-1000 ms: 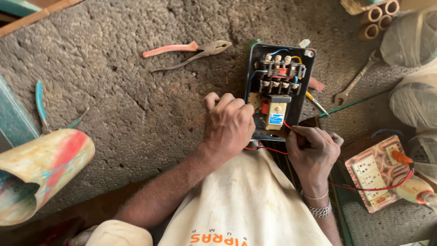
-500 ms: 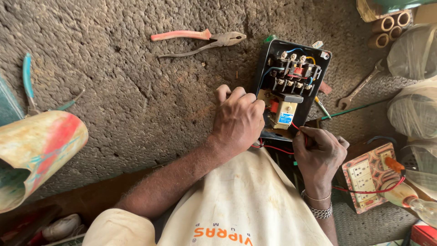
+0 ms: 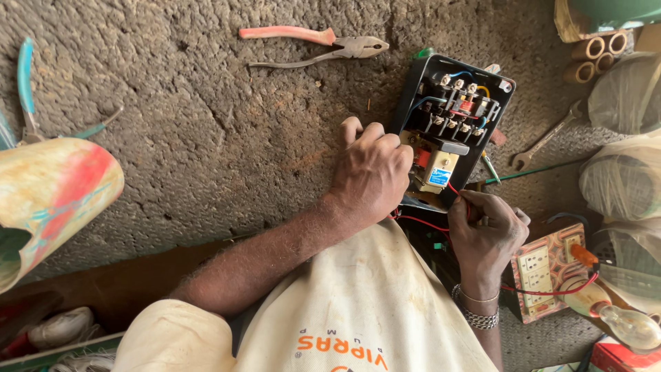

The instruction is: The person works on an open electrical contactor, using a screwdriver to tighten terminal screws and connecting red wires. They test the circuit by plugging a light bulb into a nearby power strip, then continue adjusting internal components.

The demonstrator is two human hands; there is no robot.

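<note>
An open black starter box [image 3: 456,124] with terminals and coloured wiring lies on rough brown matting. My left hand [image 3: 372,172] rests curled against the box's near-left edge, holding it steady. My right hand [image 3: 485,231] sits just below the box's near corner, fingers pinched on a thin red wire [image 3: 456,193] that leads up into the box. A metal bracelet circles my right wrist.
Pliers with pink handles [image 3: 313,43] lie above the box. A spanner [image 3: 544,141] and a green-handled screwdriver [image 3: 523,173] lie to its right. A switch-and-socket board [image 3: 544,272] with a bulb [image 3: 630,324] lies at lower right. A painted cylinder [image 3: 48,200] stands left.
The view has shifted, so everything sits lower and further right in frame. Both hands keep their places on the box and the red wire.
</note>
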